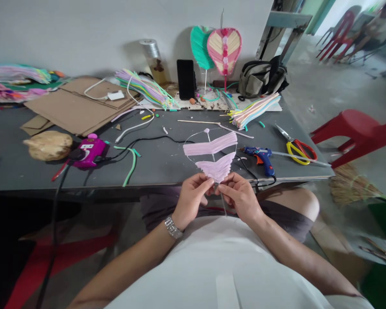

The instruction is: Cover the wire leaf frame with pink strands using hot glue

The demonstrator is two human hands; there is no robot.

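Observation:
Both hands hold a partly covered wire fan frame (216,171) at its lower tip, over the table's front edge. Bands of pale pink pipe cleaners span its round wire outline, with a bare gap between them. My left hand (193,193), thumb and fingers pinched, grips the tip from the left. My right hand (239,195) pinches the same spot from the right, and the stem points down between them. A blue glue gun (260,158) with a long glue stick lies right of the fan. Scissors (299,148) with red and yellow handles rest beyond it.
Bundles of pipe cleaners (255,110) and cardboard sheets (80,105) lie on the table. Two finished fans (224,51) stand at the wall near a phone (185,79). A purple power socket (90,151) trails black cables. A red chair (360,128) stands right; a person (379,25) sits far off.

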